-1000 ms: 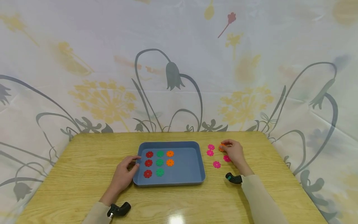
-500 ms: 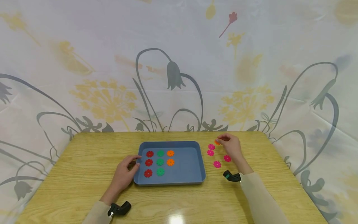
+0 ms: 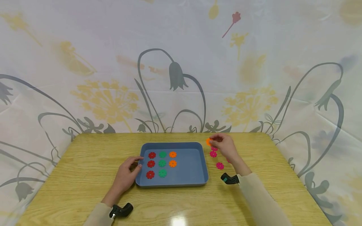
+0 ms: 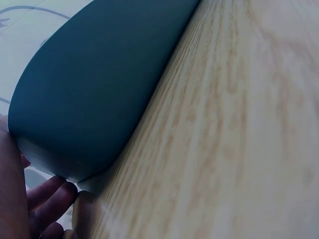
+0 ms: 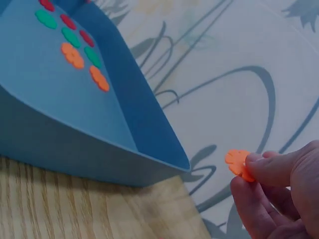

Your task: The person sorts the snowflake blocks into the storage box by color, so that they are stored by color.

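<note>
In the head view, a blue tray (image 3: 188, 171) holds notched plastic discs in columns: red discs (image 3: 151, 164), green discs (image 3: 162, 163) and two orange discs (image 3: 172, 163). My left hand (image 3: 125, 175) grips its left wall; in the left wrist view, fingers (image 4: 52, 199) lie against the outside of the tray (image 4: 99, 94). Beyond the tray's far right corner, my right hand (image 3: 225, 148) pinches another orange disc (image 3: 208, 142) between thumb and fingers. The right wrist view shows this orange disc (image 5: 239, 163) held up off the table, outside the tray's wall.
Several pink discs (image 3: 213, 154) lie on the wooden table (image 3: 175, 204) right of the tray, some partly covered by my right hand. A patterned cloth (image 3: 181, 103) hangs behind the table. Each wrist carries a black camera mount (image 3: 229, 179).
My right hand has lifted the orange disc from the right of the pink discs and carried it left, toward the tray. The left hand stays on the tray.
</note>
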The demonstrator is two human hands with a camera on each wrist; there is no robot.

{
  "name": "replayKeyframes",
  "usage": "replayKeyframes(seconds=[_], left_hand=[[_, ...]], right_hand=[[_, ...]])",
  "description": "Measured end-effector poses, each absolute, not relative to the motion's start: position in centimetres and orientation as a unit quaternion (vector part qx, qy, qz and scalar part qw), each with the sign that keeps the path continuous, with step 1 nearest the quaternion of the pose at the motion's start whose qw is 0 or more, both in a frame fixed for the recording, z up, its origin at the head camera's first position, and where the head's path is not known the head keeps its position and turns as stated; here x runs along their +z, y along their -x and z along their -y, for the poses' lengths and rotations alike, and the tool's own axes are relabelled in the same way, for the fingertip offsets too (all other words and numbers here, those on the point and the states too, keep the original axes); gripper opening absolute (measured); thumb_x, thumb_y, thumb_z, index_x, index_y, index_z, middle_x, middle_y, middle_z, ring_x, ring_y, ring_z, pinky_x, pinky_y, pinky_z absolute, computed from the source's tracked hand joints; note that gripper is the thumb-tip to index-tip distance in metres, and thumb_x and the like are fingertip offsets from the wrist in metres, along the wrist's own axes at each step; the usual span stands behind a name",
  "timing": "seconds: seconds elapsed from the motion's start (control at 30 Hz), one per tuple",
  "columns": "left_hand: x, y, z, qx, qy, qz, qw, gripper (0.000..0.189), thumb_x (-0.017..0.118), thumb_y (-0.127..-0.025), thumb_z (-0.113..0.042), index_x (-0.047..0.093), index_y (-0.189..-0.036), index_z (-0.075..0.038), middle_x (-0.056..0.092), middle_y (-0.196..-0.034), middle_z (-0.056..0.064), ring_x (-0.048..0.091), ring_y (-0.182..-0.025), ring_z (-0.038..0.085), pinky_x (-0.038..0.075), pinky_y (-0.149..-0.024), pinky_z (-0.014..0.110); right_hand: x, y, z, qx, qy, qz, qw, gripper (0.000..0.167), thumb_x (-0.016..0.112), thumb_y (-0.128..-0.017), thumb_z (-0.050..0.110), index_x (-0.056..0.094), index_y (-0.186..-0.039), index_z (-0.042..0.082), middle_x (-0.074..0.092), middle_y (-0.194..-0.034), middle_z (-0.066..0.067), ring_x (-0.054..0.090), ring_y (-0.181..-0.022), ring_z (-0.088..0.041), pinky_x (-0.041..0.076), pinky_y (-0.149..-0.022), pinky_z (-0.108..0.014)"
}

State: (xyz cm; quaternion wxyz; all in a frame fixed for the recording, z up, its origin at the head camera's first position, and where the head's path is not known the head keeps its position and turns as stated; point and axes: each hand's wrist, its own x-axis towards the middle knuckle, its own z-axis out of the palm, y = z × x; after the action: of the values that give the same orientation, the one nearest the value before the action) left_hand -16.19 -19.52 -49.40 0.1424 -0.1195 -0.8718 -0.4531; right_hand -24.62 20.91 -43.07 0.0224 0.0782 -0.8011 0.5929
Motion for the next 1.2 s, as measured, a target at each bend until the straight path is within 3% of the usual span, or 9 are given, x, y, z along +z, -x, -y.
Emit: replayKeyframes(seconds=[0.17,0.5,0.7,1.2], left_hand=[[-49.4,16.2,19.5,-0.453,0.120,0.872,0.142,0.027,0.061,-0.089,-0.013,0.063,-0.116,-0.013,0.060,-0.111,0.000,0.058,-0.089,0.014,0.049,-0.073,0.030],[-49.5,16.2,19.5,-0.454,0.111,0.874,0.135,0.027,0.061,-0.089,-0.013,0.063,-0.116,-0.015,0.060,-0.111,-0.001,0.058,-0.089,0.013,0.049,-0.074,0.031],[-49.5,16.2,19.5,-0.454,0.112,0.874,0.134,0.027,0.061,-0.090,-0.013,0.063,-0.116,-0.014,0.060,-0.111,-0.001,0.057,-0.089,0.013,0.049,-0.074,0.031],[-49.3,16.1,19.4,-0.453,0.111,0.874,0.135,0.027,0.061,-0.089,-0.012,0.063,-0.116,-0.013,0.060,-0.111,0.000,0.058,-0.089,0.013,0.049,-0.073,0.030]], right_hand=[[-43.1,24.5,-19.8,0.571,-0.107,0.814,-0.001,0.021,0.063,-0.086,0.001,0.063,-0.106,-0.005,0.063,-0.099,-0.019,0.062,-0.088,-0.031,0.051,-0.078,-0.038],[-43.3,24.4,-17.3,0.489,-0.131,0.862,-0.031,0.025,0.064,-0.085,0.002,0.067,-0.109,0.009,0.064,-0.108,-0.005,0.059,-0.097,-0.023,0.049,-0.078,-0.035],[-43.4,24.4,-16.0,0.489,-0.170,0.853,-0.057,0.024,0.067,-0.083,0.002,0.070,-0.105,0.012,0.065,-0.105,-0.002,0.061,-0.091,-0.019,0.050,-0.075,-0.031],[-44.7,24.4,-13.1,0.457,-0.278,0.829,-0.166,0.019,0.067,-0.084,0.006,0.071,-0.103,0.006,0.068,-0.094,-0.002,0.063,-0.078,-0.015,0.050,-0.069,-0.029]])
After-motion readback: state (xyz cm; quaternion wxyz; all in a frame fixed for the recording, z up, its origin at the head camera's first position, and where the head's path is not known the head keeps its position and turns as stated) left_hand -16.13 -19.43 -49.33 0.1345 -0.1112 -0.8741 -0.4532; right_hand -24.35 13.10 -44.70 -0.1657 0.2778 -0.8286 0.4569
